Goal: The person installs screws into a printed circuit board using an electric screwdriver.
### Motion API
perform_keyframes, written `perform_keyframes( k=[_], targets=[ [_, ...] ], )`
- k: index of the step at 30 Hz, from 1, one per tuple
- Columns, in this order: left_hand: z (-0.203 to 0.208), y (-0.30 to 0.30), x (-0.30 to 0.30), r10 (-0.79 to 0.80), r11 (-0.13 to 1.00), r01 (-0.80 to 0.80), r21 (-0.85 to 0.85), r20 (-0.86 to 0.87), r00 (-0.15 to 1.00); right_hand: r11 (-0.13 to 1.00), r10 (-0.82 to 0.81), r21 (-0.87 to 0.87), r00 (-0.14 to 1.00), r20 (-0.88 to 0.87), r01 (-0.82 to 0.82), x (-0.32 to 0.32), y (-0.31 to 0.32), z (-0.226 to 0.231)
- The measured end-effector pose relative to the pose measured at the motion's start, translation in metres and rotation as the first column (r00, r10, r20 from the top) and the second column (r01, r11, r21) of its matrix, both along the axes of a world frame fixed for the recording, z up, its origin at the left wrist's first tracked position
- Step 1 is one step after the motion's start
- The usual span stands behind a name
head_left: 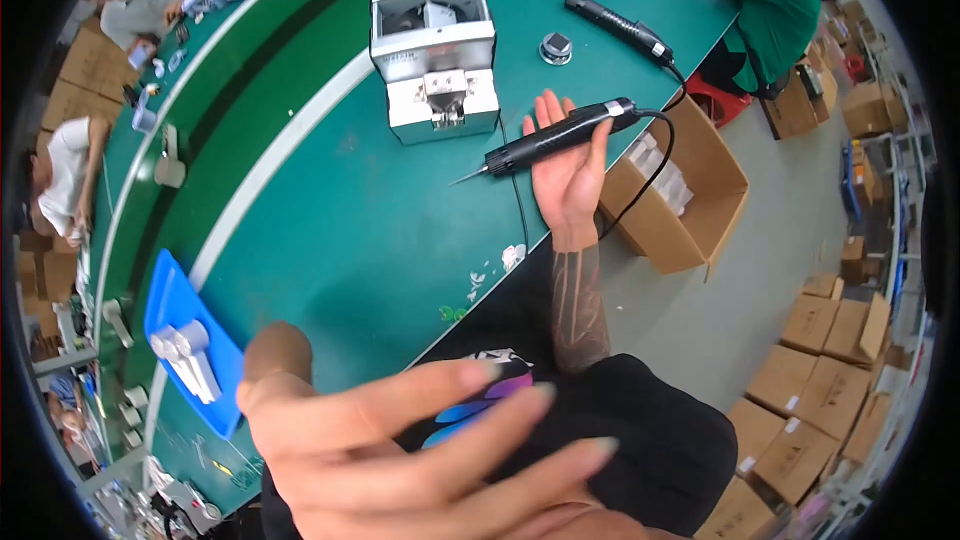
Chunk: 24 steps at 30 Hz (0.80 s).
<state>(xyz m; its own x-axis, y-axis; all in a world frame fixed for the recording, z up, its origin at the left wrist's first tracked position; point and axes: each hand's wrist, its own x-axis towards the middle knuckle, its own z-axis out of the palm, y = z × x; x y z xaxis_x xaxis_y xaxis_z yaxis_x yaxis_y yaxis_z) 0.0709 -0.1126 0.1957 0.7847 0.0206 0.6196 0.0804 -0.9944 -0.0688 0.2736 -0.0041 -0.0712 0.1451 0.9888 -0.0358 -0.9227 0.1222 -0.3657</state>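
My right hand (570,187) is palm up at the bench's right edge, holding a black electric screwdriver (548,142) across the fingers with the thumb over it. Its thin bit points left, and a black cable runs from its back end. My left hand (370,440) is raised in the foreground, large and slightly blurred, with fingers spread and nothing visible in them. Beyond the held driver stands a grey and white screw feeder (437,58). A small round metal-rimmed part (556,49) sits to the feeder's right, near a second black electric screwdriver (620,28).
A blue tray (228,365) with white tubular parts (187,355) lies left on the green bench (340,210). A conveyor belt (235,100) curves behind. An open cardboard box (715,195) stands beside the bench. Co-workers sit at upper left and upper right; stacked cartons (825,390) stand right.
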Motion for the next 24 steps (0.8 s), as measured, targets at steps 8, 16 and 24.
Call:
perform_keyframes(
  k=[8,16,24],
  targets=[
    [0.001,0.021,0.006,-0.282,0.933,0.270,-0.238,-0.017,0.959,1.000,-0.005,-0.017,0.979,0.203,0.009,0.030,-0.013,-0.003],
    [-0.009,0.021,0.028,0.080,0.904,0.014,-0.426,0.202,0.976,0.998,0.055,-0.046,0.997,0.057,-0.053,0.027,-0.004,-0.001],
    [-0.011,0.037,-0.027,0.069,0.962,-0.053,-0.267,0.052,0.996,0.987,0.139,-0.084,0.990,0.012,-0.137,0.004,0.008,-0.002]
  ],
)
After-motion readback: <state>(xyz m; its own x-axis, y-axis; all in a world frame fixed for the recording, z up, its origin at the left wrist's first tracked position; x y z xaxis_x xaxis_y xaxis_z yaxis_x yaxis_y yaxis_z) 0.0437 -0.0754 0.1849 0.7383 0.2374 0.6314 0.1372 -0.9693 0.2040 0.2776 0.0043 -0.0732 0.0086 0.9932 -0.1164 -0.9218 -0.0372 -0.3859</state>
